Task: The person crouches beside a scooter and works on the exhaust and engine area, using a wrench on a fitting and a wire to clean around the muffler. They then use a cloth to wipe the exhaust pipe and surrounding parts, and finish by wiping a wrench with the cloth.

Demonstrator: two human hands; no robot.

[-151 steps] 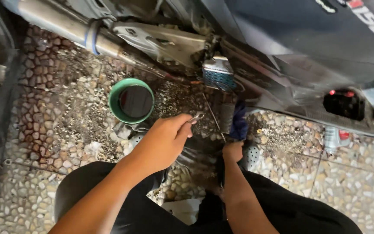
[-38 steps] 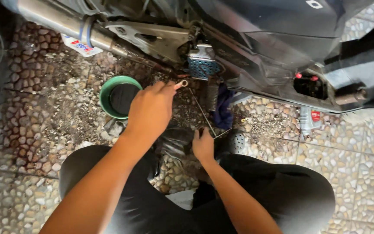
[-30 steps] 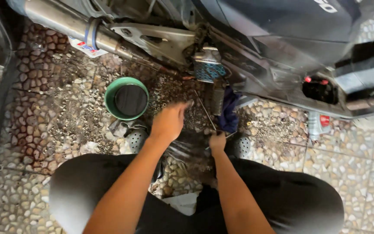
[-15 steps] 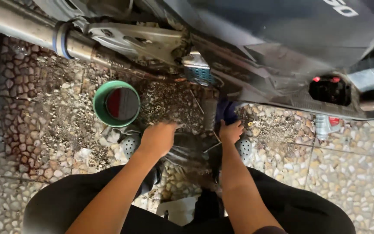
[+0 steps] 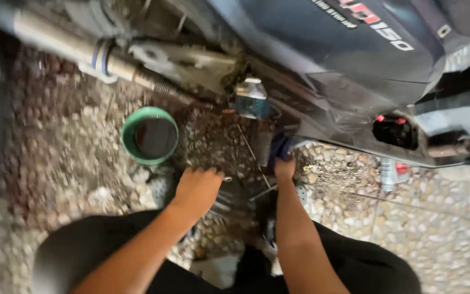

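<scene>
I crouch beside a dark blue motorcycle [image 5: 327, 54] on pebbled ground. My left hand [image 5: 197, 188] is low over the ground with its fingers curled down. A small metal piece [image 5: 227, 178] shows at its fingertips, but blur hides whether it is gripped. My right hand [image 5: 284, 166] reaches up under the bike's lower edge and closes on a blue cloth [image 5: 278, 147]. Just above and between the hands a metal engine part [image 5: 251, 98] hangs down, with a thin rod [image 5: 248, 147] running below it.
A green bowl [image 5: 130, 128] holding dark liquid stands on the pebbles left of my left hand. The silver exhaust pipe [image 5: 66, 46] crosses the upper left. A small bottle with a red cap [image 5: 389, 174] lies at the right under the bike. My dark-trousered knees fill the bottom.
My left hand has come down from the engine part to the ground in front of my knee. My right hand has moved up to the blue cloth. The camera has shifted.
</scene>
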